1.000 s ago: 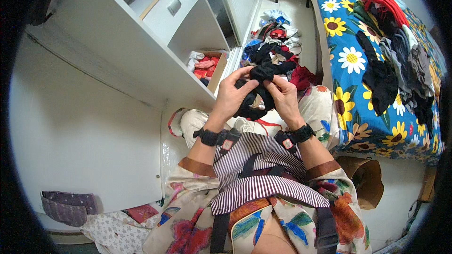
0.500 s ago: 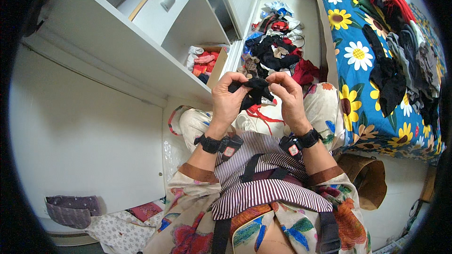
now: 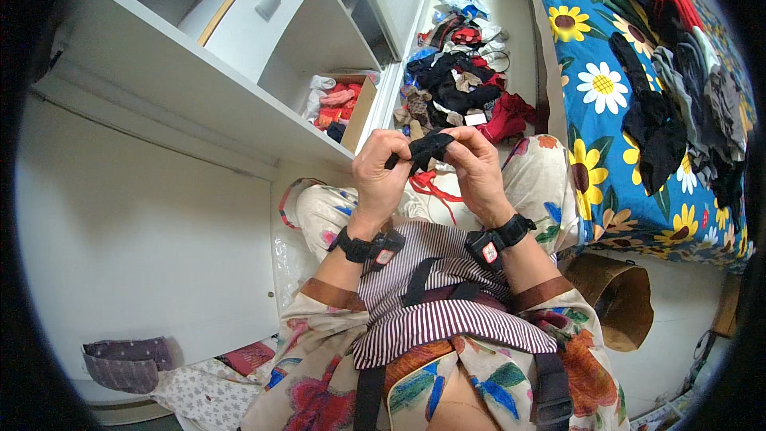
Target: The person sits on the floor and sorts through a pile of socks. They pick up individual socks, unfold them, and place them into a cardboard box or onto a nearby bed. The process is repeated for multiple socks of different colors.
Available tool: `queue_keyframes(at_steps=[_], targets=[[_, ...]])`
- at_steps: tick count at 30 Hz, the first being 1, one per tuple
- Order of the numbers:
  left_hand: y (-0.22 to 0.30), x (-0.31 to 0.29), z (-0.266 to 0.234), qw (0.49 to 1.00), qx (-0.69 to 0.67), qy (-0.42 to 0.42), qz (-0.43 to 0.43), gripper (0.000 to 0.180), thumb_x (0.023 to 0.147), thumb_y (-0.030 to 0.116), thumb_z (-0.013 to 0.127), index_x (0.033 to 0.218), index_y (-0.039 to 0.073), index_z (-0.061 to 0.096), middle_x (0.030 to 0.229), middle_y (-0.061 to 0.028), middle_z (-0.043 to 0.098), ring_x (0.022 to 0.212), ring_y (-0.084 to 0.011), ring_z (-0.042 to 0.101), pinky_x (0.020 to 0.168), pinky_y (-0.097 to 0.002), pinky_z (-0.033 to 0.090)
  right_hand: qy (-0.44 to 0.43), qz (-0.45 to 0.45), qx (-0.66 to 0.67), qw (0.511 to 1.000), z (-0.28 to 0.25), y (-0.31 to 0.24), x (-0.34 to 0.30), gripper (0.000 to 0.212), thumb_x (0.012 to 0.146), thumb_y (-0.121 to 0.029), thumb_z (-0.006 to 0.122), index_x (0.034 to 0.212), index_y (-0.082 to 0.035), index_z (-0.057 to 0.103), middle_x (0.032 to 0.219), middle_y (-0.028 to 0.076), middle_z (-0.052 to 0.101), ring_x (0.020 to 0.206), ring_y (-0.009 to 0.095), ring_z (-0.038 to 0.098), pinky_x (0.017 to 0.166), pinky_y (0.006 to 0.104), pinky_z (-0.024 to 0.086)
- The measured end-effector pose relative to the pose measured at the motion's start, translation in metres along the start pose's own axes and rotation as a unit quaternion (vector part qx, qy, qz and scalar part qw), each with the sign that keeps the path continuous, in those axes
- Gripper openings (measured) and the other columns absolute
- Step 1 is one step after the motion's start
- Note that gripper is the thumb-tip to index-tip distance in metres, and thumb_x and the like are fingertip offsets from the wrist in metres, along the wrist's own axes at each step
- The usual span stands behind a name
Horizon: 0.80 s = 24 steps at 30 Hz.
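Observation:
A small black garment (image 3: pixel 427 148), rolled up tight, is pinched between both hands above my lap. My left hand (image 3: pixel 384 173) grips its left end and my right hand (image 3: pixel 476 169) grips its right end. Each wrist wears a black band. A red strap (image 3: pixel 429 186) lies on my lap just below the hands. My legs are in flowered fabric, and a striped top covers my front.
A heap of mixed clothes (image 3: pixel 456 89) lies on the floor ahead. A bed with a sunflower cover (image 3: pixel 594 88) on the right carries dark and red garments (image 3: pixel 678 88). A white shelf unit (image 3: pixel 199 80) on the left holds a cardboard box (image 3: pixel 357 110) of red items.
The black garment has gone from a loose bundle to a tight small roll between the fingers. Both hands have stayed close together above the lap.

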State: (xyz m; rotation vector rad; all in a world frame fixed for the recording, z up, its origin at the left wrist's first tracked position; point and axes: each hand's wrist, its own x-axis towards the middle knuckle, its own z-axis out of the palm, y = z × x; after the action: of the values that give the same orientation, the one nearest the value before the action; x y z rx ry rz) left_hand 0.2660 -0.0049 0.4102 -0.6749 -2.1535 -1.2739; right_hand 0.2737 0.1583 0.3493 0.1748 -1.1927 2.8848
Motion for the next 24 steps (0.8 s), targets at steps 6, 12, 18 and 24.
queue_keyframes(at_steps=[6,12,18,24], targets=[[0.0,-0.007,0.006,0.999,0.034,-0.024,0.009,0.022,0.069,-0.01,0.07,0.083,0.005,0.063,0.084,-0.007,0.059,0.075,-0.022,0.062,0.066,-0.0307,0.051,-0.02,0.028,0.016,0.999,-0.008,0.005,0.002,0.011,0.096,-0.012,0.059,0.107,-0.008,0.057,0.104,0.002,0.063,0.092,0.01,0.059,0.083,0.0263,0.05],[0.005,-0.014,0.01,0.996,0.027,-0.08,0.01,0.02,0.075,-0.005,0.071,0.091,0.006,0.069,0.087,-0.0063,0.06,0.075,-0.0205,0.062,0.066,-0.0306,0.051,-0.006,0.062,0.093,0.994,-0.01,0.003,0.0,0.016,0.097,-0.015,0.059,0.111,-0.01,0.055,0.104,0.002,0.063,0.095,0.012,0.061,0.084,0.0294,0.052],[0.01,-0.008,0.01,0.988,-0.038,-0.099,-0.11,0.02,0.078,0.001,0.073,0.097,0.005,0.069,0.082,-0.0058,0.064,0.076,-0.0152,0.063,0.07,-0.0292,0.051,0.005,0.078,0.094,0.992,-0.011,0.003,0.001,0.013,0.097,-0.015,0.059,0.108,-0.009,0.056,0.103,0.001,0.063,0.092,0.012,0.061,0.081,0.0298,0.052],[0.001,-0.002,0.011,0.99,0.013,-0.126,-0.054,0.021,0.08,0.003,0.073,0.099,0.003,0.064,0.09,-0.0049,0.064,0.081,-0.0125,0.061,0.073,-0.0274,0.049,-0.003,0.095,0.071,0.993,-0.014,0.009,0.001,0.012,0.096,-0.015,0.06,0.105,-0.007,0.057,0.097,-0.001,0.062,0.088,0.01,0.059,0.079,0.0264,0.05]])
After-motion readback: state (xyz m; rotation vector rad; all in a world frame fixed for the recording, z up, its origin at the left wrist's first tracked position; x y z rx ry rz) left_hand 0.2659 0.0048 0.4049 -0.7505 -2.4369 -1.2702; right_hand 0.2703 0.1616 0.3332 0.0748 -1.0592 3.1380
